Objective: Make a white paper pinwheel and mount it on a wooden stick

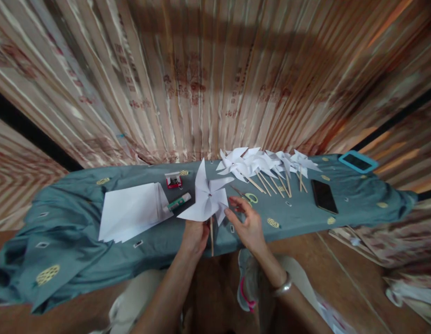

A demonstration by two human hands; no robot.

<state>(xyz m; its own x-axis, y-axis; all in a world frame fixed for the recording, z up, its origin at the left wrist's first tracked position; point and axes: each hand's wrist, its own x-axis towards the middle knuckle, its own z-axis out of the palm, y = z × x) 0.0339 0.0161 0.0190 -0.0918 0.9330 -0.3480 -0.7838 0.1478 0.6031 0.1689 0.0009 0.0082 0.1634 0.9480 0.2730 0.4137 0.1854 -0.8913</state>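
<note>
A white paper pinwheel on a thin wooden stick stands in front of me, its blades spread. My left hand is closed on it from below, with the fingertips hidden behind the paper. At the right edge of the blades is my right hand, fingers apart and curved; whether its thumb touches the paper I cannot tell. Green-handled scissors lie just beyond that hand. To the left are a glue stick, a small red box and a stack of white paper.
Several finished pinwheels lie in a row along the back of the cloth-covered table. A black phone and a blue-framed device are on the right. A pleated curtain hangs close behind.
</note>
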